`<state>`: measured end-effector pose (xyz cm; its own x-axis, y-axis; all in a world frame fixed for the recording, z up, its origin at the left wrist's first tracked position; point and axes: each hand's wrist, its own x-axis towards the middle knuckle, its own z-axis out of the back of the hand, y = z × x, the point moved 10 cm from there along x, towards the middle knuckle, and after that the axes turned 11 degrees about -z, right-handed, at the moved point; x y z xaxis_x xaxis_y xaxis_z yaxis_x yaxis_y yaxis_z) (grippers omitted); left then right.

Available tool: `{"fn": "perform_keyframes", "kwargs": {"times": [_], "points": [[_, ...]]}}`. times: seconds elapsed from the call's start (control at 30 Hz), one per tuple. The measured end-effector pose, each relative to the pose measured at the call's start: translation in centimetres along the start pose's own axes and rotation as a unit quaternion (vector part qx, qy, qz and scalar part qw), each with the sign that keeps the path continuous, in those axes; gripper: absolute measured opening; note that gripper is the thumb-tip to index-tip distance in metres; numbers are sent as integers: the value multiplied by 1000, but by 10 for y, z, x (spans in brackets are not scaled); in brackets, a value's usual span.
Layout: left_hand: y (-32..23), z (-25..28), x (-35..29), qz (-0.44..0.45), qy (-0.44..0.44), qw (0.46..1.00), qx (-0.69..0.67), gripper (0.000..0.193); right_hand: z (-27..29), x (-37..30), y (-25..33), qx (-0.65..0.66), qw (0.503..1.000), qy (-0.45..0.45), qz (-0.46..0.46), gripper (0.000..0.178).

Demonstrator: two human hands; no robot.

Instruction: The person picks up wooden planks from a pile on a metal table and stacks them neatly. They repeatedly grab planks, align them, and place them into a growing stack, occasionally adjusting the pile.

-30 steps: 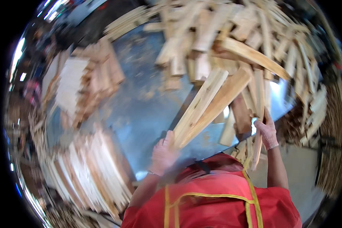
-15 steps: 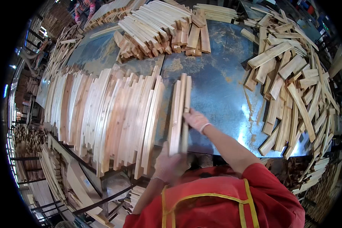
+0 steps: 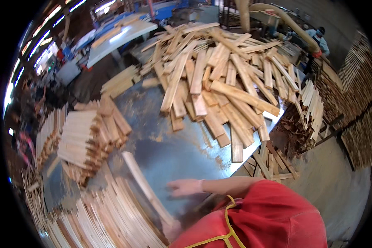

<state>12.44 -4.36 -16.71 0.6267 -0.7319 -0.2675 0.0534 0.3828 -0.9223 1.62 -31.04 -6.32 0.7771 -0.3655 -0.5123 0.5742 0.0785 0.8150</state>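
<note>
My left hand [image 3: 171, 230], at the lower edge, is closed around the near end of a pale wooden strip [image 3: 146, 185]. That strip slants away to the far left across the metal tabletop. To its left lies a packed row of wooden strips [image 3: 111, 208], laid side by side. My right hand [image 3: 186, 188] is just right of the held strip, over the bare metal [image 3: 157, 155]. It looks empty, its fingers stretched toward the left and slightly blurred. Both hands seem to wear light gloves.
Beyond my right hand, a loose heap of wooden boards [image 3: 219, 89] covers the table's far right side. A stacked pile of strips [image 3: 76, 138] stands at the left. Boards lie on the floor past the table's right edge. Another person [image 3: 318, 41] is at the far right.
My view has swung to the right, toward the heap. My right hand has let go of the strips it was touching and moved away from them. The left hand still holds wood.
</note>
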Motion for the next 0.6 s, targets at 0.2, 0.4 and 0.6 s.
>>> {"fn": "perform_keyframes", "kwargs": {"times": [0.2, 0.4, 0.6], "points": [[-130, -145, 120, -99, 111, 989, 24, 44, 226, -148, -177, 133, 941, -266, -160, 64], [-542, -274, 286, -294, 40, 955, -6, 61, 459, -272, -255, -71, 778, -612, -125, 76], [-500, -404, 329, -285, 176, 942, 35, 75, 525, -229, -329, 192, 885, -372, -203, 98]]}}
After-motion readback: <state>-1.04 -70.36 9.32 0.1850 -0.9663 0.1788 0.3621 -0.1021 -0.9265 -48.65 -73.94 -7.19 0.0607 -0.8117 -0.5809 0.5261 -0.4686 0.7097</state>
